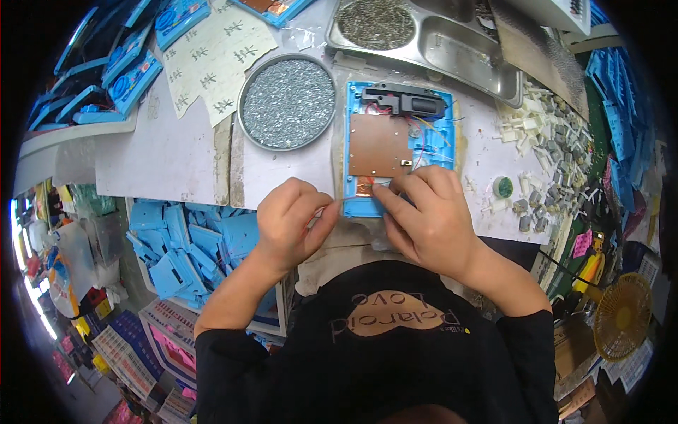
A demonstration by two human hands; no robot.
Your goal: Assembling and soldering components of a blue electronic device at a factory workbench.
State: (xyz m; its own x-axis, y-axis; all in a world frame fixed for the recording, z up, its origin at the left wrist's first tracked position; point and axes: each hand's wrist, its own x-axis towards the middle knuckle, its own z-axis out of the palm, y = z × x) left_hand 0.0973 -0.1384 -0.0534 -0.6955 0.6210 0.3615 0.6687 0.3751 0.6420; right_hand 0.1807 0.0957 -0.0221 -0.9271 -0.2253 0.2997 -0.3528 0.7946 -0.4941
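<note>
left fingers (323,203) meet; whether right fingers (397,205) pinch, you cannot tell. hold the blue housing (364,208), likely light, stiff, by its rim.

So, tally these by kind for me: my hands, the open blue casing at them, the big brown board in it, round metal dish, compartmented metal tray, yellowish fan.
Hands (left hand, right hand): 2
Open blue casing: 1
Brown board: 1
Round dish: 1
Compartmented tray: 1
Fan: 1
Total: 7
</note>
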